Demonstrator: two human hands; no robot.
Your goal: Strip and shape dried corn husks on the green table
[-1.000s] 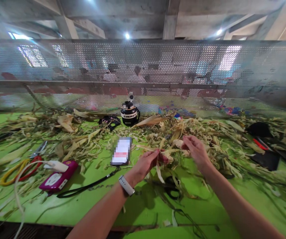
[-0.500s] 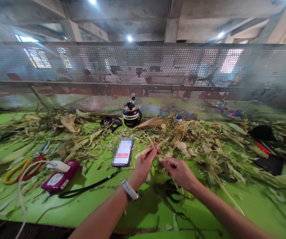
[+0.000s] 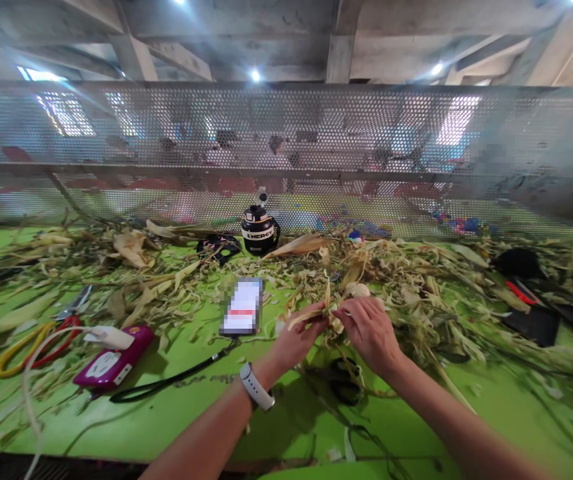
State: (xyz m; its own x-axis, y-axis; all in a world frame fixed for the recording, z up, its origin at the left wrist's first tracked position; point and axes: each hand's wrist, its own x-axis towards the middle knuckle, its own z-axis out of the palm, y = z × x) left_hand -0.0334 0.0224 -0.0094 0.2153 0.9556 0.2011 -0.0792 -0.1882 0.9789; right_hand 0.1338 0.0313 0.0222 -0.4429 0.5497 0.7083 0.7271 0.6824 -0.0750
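Moderate indoor light, ceiling [image 3: 266, 33] dim around small glaring lamps [image 3: 255, 75]; whitish daylight through windows [image 3: 66, 113] beyond the perforated metal screen [image 3: 286, 127], streaky flare at upper left. Soft dark shadows on the green table [image 3: 176, 427] below left hand [image 3: 296, 340] and right hand [image 3: 371, 330], toward its near edge; pale haze at its left edge. Corn husks [image 3: 299, 245] fairly sharp mid-table, smeared and stretched toward the left and right edges; people [image 3: 272, 160] behind the screen indistinct, smartphone [image 3: 245, 303] partly pixelated.

Husk [image 3: 327, 292] partly hidden between left grip [image 3: 297, 340], right grip [image 3: 370, 331]; phone screen [image 3: 243, 307] pixelated.
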